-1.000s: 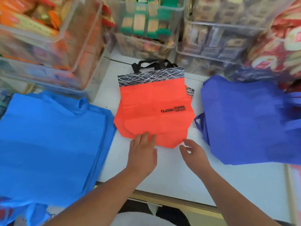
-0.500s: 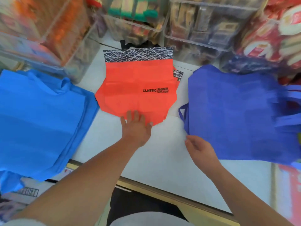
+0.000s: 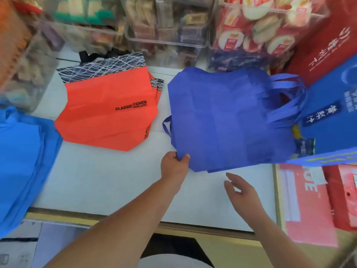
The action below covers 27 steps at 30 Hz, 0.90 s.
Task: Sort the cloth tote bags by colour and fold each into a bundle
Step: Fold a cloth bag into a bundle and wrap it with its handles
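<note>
I am watching the left hand [image 3: 174, 166] pinching the near corner of the stack of flat indigo-blue non-woven cloth tote bags [image 3: 228, 120]. The thumb is lying on top of the fabric and the fingers are curling under it, so the grip is closing tight on that corner. From the grip, the stack is spreading away and to the right across the white tabletop [image 3: 116, 182], its loop handles trailing off at the far right, with one loop poking out just beyond the grip on the left side. The right hand [image 3: 241, 192] is hovering to the right of the grip and a little nearer to me, fingers straight and spread, holding nothing, just short of the stack's near edge. To the left of the grip and farther away, a pile of flat orange cloth tote bags [image 3: 108, 115] with a black scribble-patterned top band is lying apart from the indigo stack. Far to the left of the grip, a heap of sky-blue cloth tote bags [image 3: 21, 161] is lying at the table's end. Beyond everything, clear plastic bins [image 3: 166, 33] of packaged goods are standing, blurred.
</note>
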Available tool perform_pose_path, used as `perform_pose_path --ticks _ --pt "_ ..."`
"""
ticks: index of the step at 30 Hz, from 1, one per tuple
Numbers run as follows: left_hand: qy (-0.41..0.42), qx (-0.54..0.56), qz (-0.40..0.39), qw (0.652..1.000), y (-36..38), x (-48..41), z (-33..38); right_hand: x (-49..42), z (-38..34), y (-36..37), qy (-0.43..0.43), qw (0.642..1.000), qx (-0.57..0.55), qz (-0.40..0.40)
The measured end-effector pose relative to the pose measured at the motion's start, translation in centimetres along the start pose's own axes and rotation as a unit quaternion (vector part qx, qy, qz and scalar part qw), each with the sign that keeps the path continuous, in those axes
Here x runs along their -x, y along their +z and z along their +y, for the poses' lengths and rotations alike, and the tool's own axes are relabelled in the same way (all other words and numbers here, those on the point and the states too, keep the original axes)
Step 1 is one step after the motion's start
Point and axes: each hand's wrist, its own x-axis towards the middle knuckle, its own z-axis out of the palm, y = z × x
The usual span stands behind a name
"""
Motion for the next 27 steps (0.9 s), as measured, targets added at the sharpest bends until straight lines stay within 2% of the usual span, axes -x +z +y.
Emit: perform_pose_path --ticks 5,8,10,14,19,20,22,24,27 --pt "0.068 -0.009 0.051 0.996 -1.4 1.4 1.8 0.2 -0.1 -0.1 -0.078 0.993 0.05 0.075" --pt "0.157 -0.023 0.026 0.987 -5.0 3.2 2.1 0.7 -0.8 1.0 -0.216 0.956 0.159 0.123" --pt "0.17 -0.037 0.005 0.985 -8.6 4.0 1.5 0.5 -1.0 2.1 -0.257 0.936 0.222 0.087" --pt "0.114 -0.086 0.029 0.989 -15.4 4.9 -1.2 1.5 -1.8 5.3 -0.148 0.973 0.163 -0.075" --pt "0.057 0.001 0.187 0.981 -19.5 7.4 -4.2 3.2 -6.5 10.4 -0.163 0.973 0.115 -0.119" --pt "0.036 0.033 0.191 0.98 -19.5 7.9 -4.8 3.8 -7.9 11.6 -0.166 0.973 0.1 -0.125" --pt "-0.023 0.091 0.108 0.99 -18.8 8.8 -6.2 4.9 -10.8 13.9 -0.168 0.974 0.061 -0.14" --pt "-0.059 0.088 -0.048 0.993 -18.4 9.5 -7.1 5.7 -12.8 16.0 -0.155 0.972 0.043 -0.168" --pt "0.012 -0.061 -0.219 0.974 -19.6 9.6 -8.0 6.2 -13.4 18.4 -0.135 0.972 0.086 -0.173"
